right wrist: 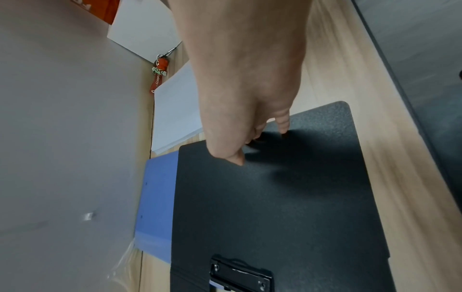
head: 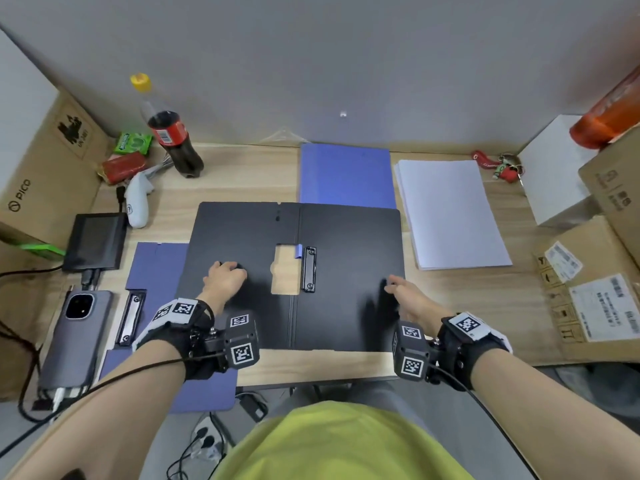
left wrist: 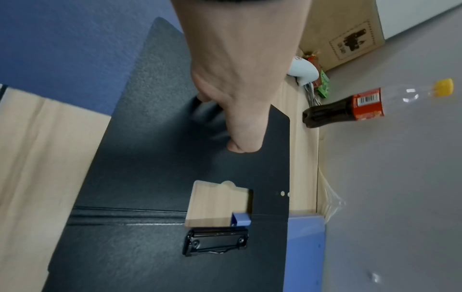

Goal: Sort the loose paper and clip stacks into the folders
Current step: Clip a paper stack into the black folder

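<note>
A black folder lies open flat in the middle of the desk, its metal clip beside the spine. My left hand rests on the left panel with bent fingers and holds nothing. Just over the right panel, my right hand has relaxed fingers pointing down and is empty. A stack of white paper lies to the right of the folder. Behind it lies a shut blue folder. A second blue folder lies open at the left, partly under the black one.
A cola bottle, snack packs, a white controller, a small black device and a phone crowd the left side. Cardboard boxes stand at the right, with a red keyring behind the paper.
</note>
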{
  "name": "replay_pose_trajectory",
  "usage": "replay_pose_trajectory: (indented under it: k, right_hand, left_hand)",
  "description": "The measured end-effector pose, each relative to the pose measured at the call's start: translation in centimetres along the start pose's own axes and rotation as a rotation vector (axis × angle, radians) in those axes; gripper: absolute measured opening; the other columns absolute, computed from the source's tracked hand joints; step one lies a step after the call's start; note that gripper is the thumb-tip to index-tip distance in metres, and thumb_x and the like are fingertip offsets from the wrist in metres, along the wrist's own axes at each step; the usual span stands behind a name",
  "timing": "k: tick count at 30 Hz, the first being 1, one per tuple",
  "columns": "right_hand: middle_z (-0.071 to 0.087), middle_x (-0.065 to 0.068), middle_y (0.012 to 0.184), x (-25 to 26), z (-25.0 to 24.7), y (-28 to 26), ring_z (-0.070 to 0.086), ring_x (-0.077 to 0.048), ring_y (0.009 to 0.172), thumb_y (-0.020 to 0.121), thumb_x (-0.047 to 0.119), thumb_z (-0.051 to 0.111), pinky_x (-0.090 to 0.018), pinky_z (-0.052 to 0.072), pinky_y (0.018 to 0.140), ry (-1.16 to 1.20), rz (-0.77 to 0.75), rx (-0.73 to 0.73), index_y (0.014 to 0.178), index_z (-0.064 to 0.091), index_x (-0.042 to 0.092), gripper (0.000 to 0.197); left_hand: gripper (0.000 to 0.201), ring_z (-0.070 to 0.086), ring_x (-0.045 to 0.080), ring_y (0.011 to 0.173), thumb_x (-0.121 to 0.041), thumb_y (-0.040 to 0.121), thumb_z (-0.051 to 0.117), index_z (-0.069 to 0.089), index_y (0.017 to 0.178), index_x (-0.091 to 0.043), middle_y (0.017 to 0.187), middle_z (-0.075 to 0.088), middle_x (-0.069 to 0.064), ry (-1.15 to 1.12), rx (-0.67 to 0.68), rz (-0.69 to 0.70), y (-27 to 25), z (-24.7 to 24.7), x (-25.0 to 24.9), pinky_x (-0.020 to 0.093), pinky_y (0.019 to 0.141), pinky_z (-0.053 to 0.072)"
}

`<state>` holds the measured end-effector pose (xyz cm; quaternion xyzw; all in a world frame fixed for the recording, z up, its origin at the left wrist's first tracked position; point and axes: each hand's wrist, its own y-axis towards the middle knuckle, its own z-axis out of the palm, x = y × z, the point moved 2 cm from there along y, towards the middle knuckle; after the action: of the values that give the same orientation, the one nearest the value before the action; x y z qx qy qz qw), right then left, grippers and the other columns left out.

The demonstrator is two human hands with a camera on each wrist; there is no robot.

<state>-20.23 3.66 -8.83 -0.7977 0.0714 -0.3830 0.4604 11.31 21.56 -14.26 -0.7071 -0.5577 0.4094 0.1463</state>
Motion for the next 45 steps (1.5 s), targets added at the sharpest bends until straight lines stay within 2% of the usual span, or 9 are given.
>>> replay_pose_trajectory:
  k: [9, 15, 18, 21, 26, 29, 34, 41, 45]
  right_hand:
    - [0.048, -0.001, 0.137, 0.9, -4.7, 1.3, 0.040, -0.019, 0.132, 0.097, 0.016, 0.044, -0.038, 0.034, 0.106, 0.122, -0.003, 0.137, 0.130, 0.050, 0.024, 0.034]
    - [0.062, -0.010, 0.111, 1.3, -13.4, 3.8, 0.056, -0.020, 0.087, 0.095, 0.008, 0.039, -0.034, 0.045, 0.083, 0.218, -0.084, -0.041, 0.110, 0.063, 0.019, 0.030]
    - [0.061, -0.011, 0.113, 0.4, -18.5, 5.5, 0.054, -0.017, 0.081, 0.093, 0.006, 0.039, -0.024, 0.041, 0.069, 0.256, -0.061, -0.166, 0.108, 0.065, 0.021, 0.033]
    - [0.049, -0.004, 0.134, 0.1, -22.6, 6.5, 0.050, -0.022, 0.115, 0.097, 0.010, 0.039, -0.025, 0.039, 0.082, 0.164, -0.040, -0.250, 0.135, 0.049, 0.013, 0.040]
    - [0.061, 0.003, 0.096, -1.2, -25.7, 9.2, 0.058, -0.028, 0.099, 0.090, 0.016, 0.047, -0.036, 0.046, 0.082, 0.013, -0.034, -0.328, 0.104, 0.059, 0.023, 0.020]
    - [0.064, -0.013, 0.117, -1.5, -25.7, 9.6, 0.058, -0.032, 0.112, 0.086, 0.014, 0.047, -0.047, 0.046, 0.096, 0.030, -0.036, -0.325, 0.106, 0.062, 0.014, 0.025]
    - [0.051, -0.025, 0.132, -1.1, -25.8, 9.0, 0.046, -0.042, 0.124, 0.086, 0.003, 0.043, -0.056, 0.037, 0.104, 0.136, -0.030, -0.342, 0.121, 0.046, -0.010, 0.038]
    - [0.070, -0.002, 0.094, -3.1, -26.1, 11.6, 0.059, -0.022, 0.079, 0.069, 0.021, 0.038, -0.031, 0.041, 0.068, 0.128, -0.075, -0.334, 0.095, 0.062, 0.025, 0.035]
    - [0.061, -0.010, 0.127, -0.5, -25.7, 7.8, 0.055, -0.033, 0.117, 0.089, 0.009, 0.038, -0.042, 0.041, 0.102, 0.208, -0.047, -0.345, 0.123, 0.053, 0.001, 0.039]
  left_hand:
    - [0.053, 0.039, 0.029, 0.132, -0.021, 0.086, 0.051, 0.048, 0.138, -0.008, 0.146, 0.038, 0.016, -0.190, -0.074, 0.104, -4.9, 1.8, -9.7, 0.034, 0.107, 0.033]
    - [0.036, 0.062, 0.017, 0.079, -0.013, 0.094, 0.040, 0.055, 0.126, -0.018, 0.112, 0.067, 0.002, -0.283, 0.213, 0.224, -8.1, 8.7, -19.2, 0.027, 0.075, 0.046]
    - [0.038, 0.066, 0.022, 0.097, -0.012, 0.100, 0.034, 0.051, 0.134, -0.013, 0.120, 0.065, 0.008, -0.293, 0.405, 0.214, -9.7, 12.8, -22.9, 0.026, 0.084, 0.049]
    - [0.041, 0.062, 0.025, 0.113, -0.011, 0.101, 0.035, 0.043, 0.140, -0.010, 0.131, 0.059, 0.012, -0.359, 0.480, 0.149, -10.3, 16.4, -25.2, 0.029, 0.096, 0.047]
    - [0.046, 0.060, 0.023, 0.109, -0.015, 0.101, 0.040, 0.033, 0.146, -0.008, 0.126, 0.056, 0.011, -0.440, 0.524, 0.075, -11.0, 20.5, -27.5, 0.030, 0.094, 0.047]
    - [0.044, 0.060, 0.027, 0.114, -0.015, 0.101, 0.038, 0.034, 0.145, -0.008, 0.132, 0.057, 0.015, -0.471, 0.505, 0.039, -11.1, 21.8, -28.4, 0.031, 0.094, 0.048]
    - [0.017, 0.062, 0.026, 0.104, -0.012, 0.101, 0.036, 0.053, 0.102, -0.012, 0.110, 0.065, 0.012, -0.498, 0.496, -0.001, -12.3, 21.8, -29.5, 0.030, 0.094, 0.049]
    - [0.030, 0.058, 0.026, 0.114, -0.017, 0.101, 0.042, 0.049, 0.127, -0.006, 0.122, 0.056, 0.012, -0.495, 0.516, 0.005, -13.2, 21.2, -30.4, 0.032, 0.098, 0.047]
    - [0.042, 0.058, 0.026, 0.116, -0.020, 0.099, 0.045, 0.043, 0.139, -0.006, 0.129, 0.053, 0.013, -0.442, 0.508, 0.014, -13.4, 20.9, -30.9, 0.030, 0.095, 0.048]
